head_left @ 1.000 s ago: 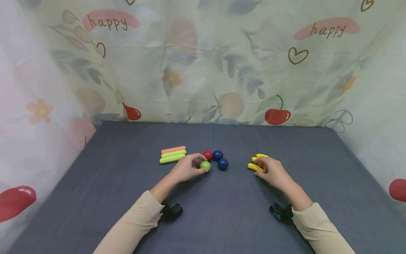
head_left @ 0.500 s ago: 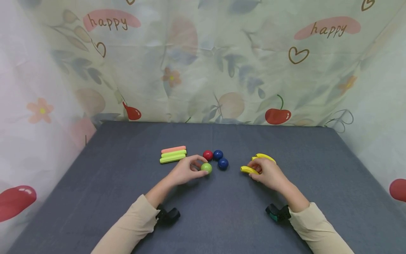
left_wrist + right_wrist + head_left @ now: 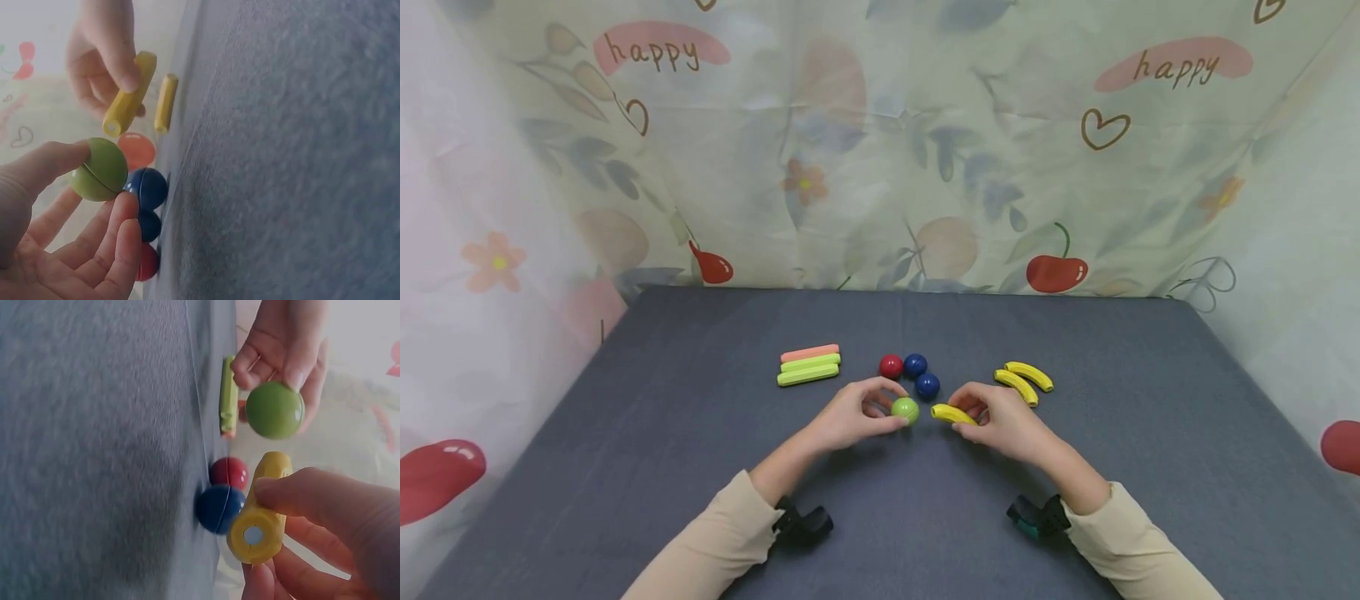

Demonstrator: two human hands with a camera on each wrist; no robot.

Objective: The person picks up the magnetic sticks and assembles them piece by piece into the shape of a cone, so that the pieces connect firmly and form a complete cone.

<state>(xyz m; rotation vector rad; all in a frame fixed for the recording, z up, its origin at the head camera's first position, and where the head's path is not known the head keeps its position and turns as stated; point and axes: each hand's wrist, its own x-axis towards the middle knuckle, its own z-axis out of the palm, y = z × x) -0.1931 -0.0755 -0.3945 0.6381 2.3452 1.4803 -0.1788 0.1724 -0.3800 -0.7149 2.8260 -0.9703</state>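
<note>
My left hand (image 3: pixel 852 417) pinches a green ball (image 3: pixel 905 410) between thumb and fingers. Facing it, my right hand (image 3: pixel 1006 423) pinches a curved yellow stick (image 3: pixel 952 413) whose free end points at the ball, with a small gap between them. In the right wrist view a round silvery disc shows in the near end of the yellow stick (image 3: pixel 259 512). Both pieces are held above the table in the wrist views. Just behind the hands lie two blue balls (image 3: pixel 927 386) and a red ball (image 3: pixel 891 366), grouped together.
Two more curved yellow sticks (image 3: pixel 1017 387) lie behind my right hand. At the left, two yellow-green straight sticks (image 3: pixel 808 375) and a salmon one (image 3: pixel 809 354) lie side by side. A grey cloth covers the table (image 3: pixel 910 533); a printed curtain (image 3: pixel 880 200) hangs behind.
My right hand has taken one yellow stick from beside the other two and carried it left. My left hand has brought the green ball away from the other balls, rightward and nearer me.
</note>
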